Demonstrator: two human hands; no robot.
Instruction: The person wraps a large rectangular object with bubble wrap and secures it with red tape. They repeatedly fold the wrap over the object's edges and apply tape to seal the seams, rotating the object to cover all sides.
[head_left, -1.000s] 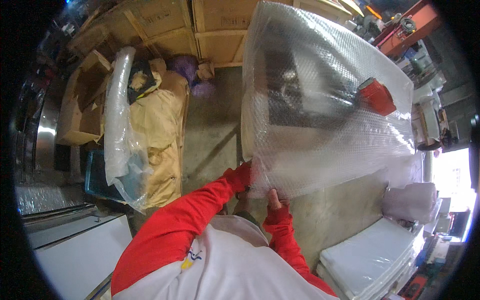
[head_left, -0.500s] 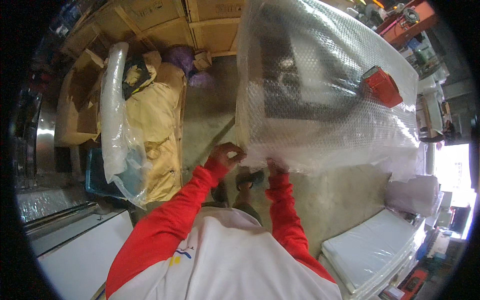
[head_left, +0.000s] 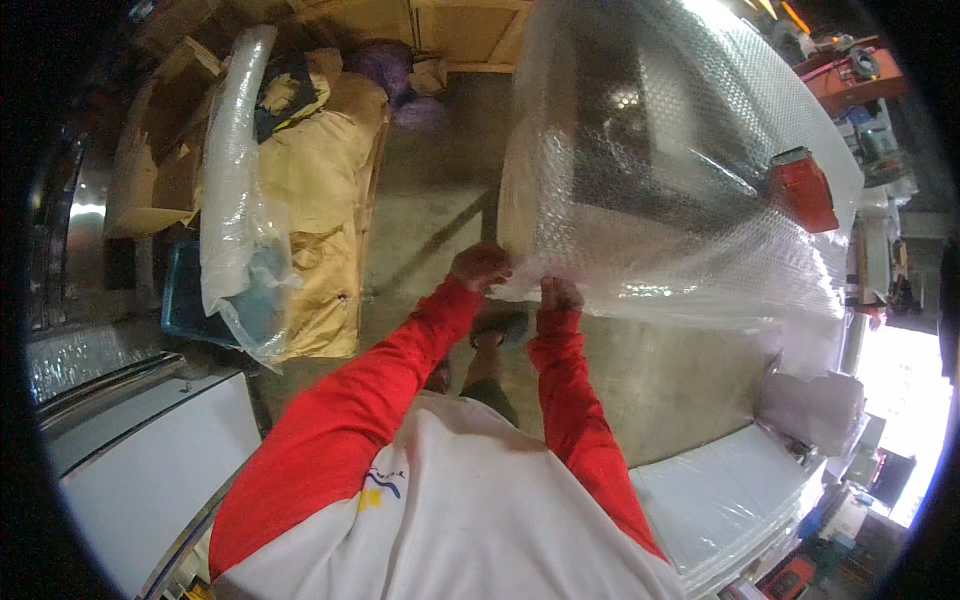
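A large boxy item stands ahead of me, draped in clear bubble wrap (head_left: 640, 240); a dark panel with pale parts shows through the film. My left hand (head_left: 483, 266) is closed at the near left corner of the wrap, its fingertips pinching the edge. Close beside it, my right hand (head_left: 562, 292) has its fingers curled against the near hem, closed on the film. On top of the wrap, toward the right, rests a red hand-held tape dispenser (head_left: 803, 190).
To the left lie a roll of bubble wrap (head_left: 232, 160), brown paper (head_left: 320, 200), a cardboard box (head_left: 150, 180) and a blue bin (head_left: 185, 300). White wrapped panels (head_left: 715, 490) are stacked at the lower right, near a wrapped roll (head_left: 815, 410). A white panel (head_left: 165, 480) sits lower left.
My left hand has moved right, closer to my right hand, and its ring-shaped pinch has turned. Both hands are farther forward in the picture. The whole view has shifted slightly.
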